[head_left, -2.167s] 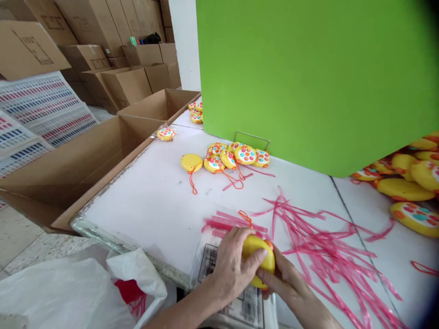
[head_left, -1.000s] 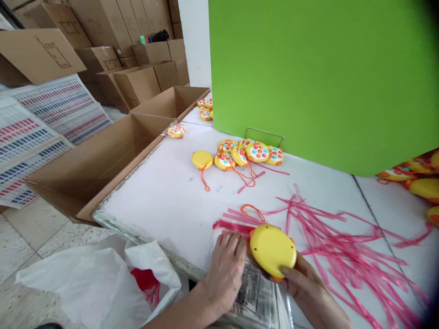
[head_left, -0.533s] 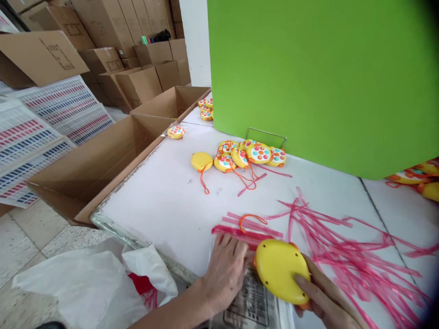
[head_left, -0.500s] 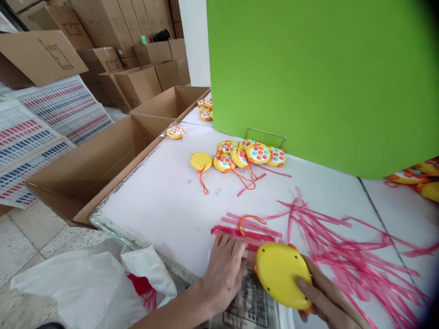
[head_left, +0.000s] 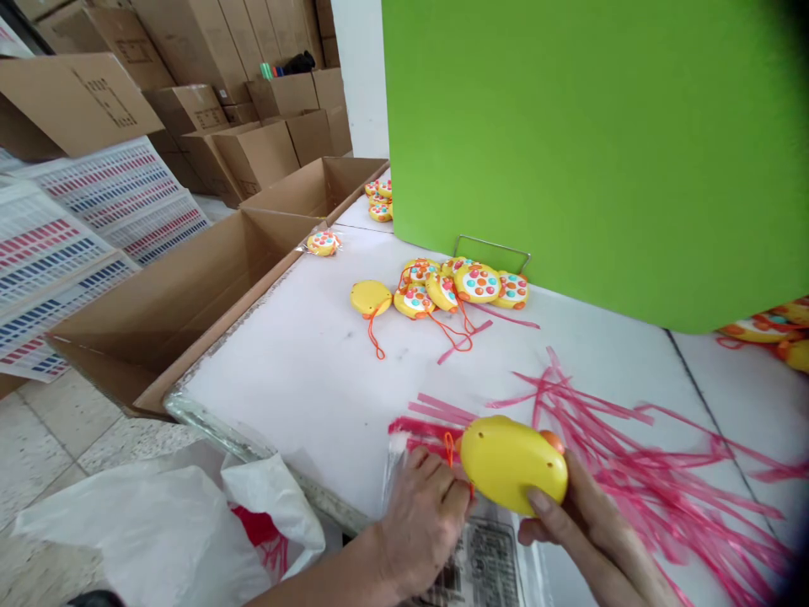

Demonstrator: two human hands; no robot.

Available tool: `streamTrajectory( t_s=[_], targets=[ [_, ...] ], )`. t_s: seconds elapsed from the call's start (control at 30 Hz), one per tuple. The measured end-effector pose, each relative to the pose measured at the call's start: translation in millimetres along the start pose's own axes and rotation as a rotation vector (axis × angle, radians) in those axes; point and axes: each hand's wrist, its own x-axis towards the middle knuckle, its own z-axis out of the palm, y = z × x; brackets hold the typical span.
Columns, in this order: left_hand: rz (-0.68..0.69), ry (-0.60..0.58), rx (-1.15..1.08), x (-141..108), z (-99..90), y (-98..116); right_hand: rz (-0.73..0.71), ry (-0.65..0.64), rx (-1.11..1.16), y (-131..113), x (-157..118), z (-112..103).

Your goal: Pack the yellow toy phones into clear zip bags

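My right hand point(head_left: 578, 523) grips a yellow plastic toy point(head_left: 511, 464) with its smooth back facing up, thumb on its lower edge. An orange cord point(head_left: 449, 448) hangs at the toy's left side and runs by the curled fingers of my left hand point(head_left: 425, 523), which look closed on it. Beneath both hands lie clear plastic bags point(head_left: 534, 573) with dark print and a pink strip point(head_left: 420, 427) along their far edge. My left fingertips rest close to that edge; what lies under them is hidden.
Pink plastic strips point(head_left: 632, 455) lie heaped on the right. Several yellow toys with spotted faces point(head_left: 479, 282) sit before a green panel point(head_left: 569, 152). A bagged toy point(head_left: 323, 244) lies at the left edge, beside an open carton point(head_left: 190, 295). A white bag point(head_left: 170, 523) hangs below.
My right hand has moved the yellow toy slightly up and left, tilting it. My left fingers have curled from lying on the bags, and the cord loop has shifted beside them.
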Motion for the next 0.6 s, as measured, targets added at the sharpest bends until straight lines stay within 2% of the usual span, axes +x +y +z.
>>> streamTrajectory(
  t_s=[0.17,0.3,0.4,0.5,0.6],
  targets=[
    [0.062,0.051,0.019,3,-4.4,3,-0.085,-0.058,-0.123,-6,6,9],
    [0.084,0.112,0.017,9,-6.7,8,-0.137,-0.116,-0.214,2,7,4],
    [0.046,0.089,-0.060,11,-20.1,8,-0.157,-0.106,-0.219,3,6,-2],
    [-0.116,0.068,-0.221,9,-44.2,0,-0.181,-0.073,-0.179,1,2,-6],
    [-0.514,0.047,-0.472,7,-65.1,-9,-0.149,-0.047,-0.167,-1,-4,-6]
  ],
)
